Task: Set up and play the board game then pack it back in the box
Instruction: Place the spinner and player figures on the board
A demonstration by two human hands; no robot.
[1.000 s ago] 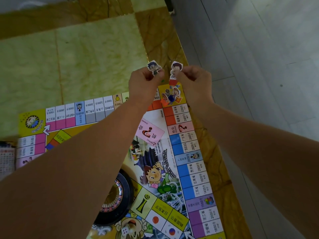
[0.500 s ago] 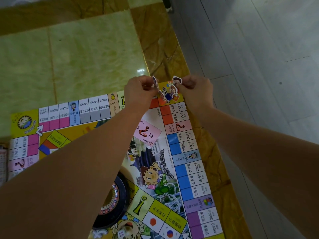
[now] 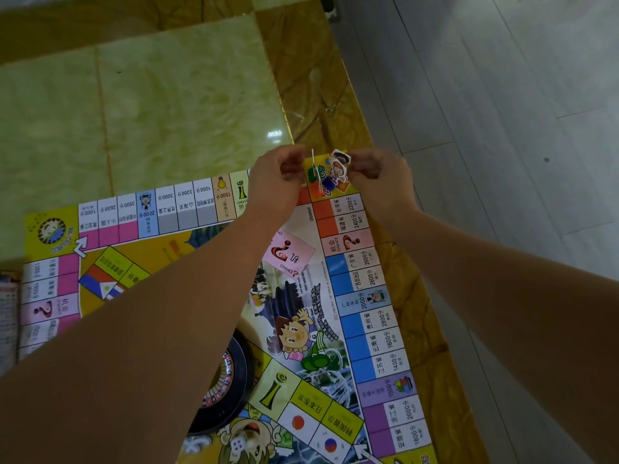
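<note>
In setup, our left hand (image 3: 278, 182) pinches an edge-on paper pawn (image 3: 314, 169) and our right hand (image 3: 378, 182) pinches a cartoon-figure pawn (image 3: 339, 167) at the far right corner of the game board (image 3: 174, 209), by the right edge of the counter (image 3: 167, 112); next, we judge, both need standing upright and releasing.

On the game board (image 3: 351, 349), the pink square (image 3: 289, 254) reads "CHANCE" and right-edge squares (image 3: 348, 205) carry 2200, 2400, 2600, 2000.

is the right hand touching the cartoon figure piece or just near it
Touching. The head view shows the right hand pinching the cartoon figure piece by its right edge; the left hand pinches a second piece, seen edge-on.
</note>
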